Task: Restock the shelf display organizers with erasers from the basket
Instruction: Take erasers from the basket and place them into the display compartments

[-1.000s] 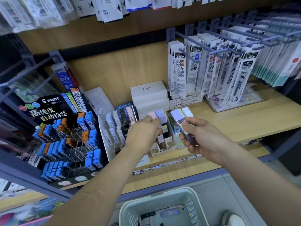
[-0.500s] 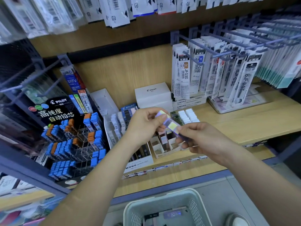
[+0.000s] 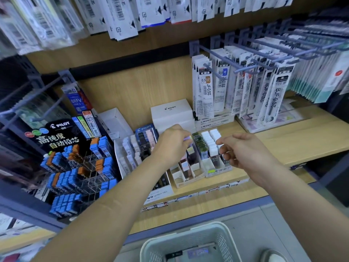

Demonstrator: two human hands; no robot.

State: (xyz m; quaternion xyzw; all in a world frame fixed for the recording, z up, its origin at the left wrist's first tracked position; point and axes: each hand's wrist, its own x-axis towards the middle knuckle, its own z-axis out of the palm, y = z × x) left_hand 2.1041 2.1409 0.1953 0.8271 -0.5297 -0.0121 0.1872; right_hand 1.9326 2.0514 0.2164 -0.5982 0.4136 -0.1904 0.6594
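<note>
Head view: left hand (image 3: 172, 146) pinches eraser (image 3: 188, 138) over organizer (image 3: 179, 179); right hand (image 3: 243, 150) relaxed.

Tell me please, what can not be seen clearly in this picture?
Head view:
- eraser: mostly hidden inside the left hand; only a tip shows.
- basket contents: cut off by the bottom edge.
- price labels on the shelf edge: too small to read.

left hand (image 3: 172, 144) gripping purple eraser (image 3: 188, 138) over organizer (image 3: 188, 174), right hand (image 3: 243, 150) empty
</note>
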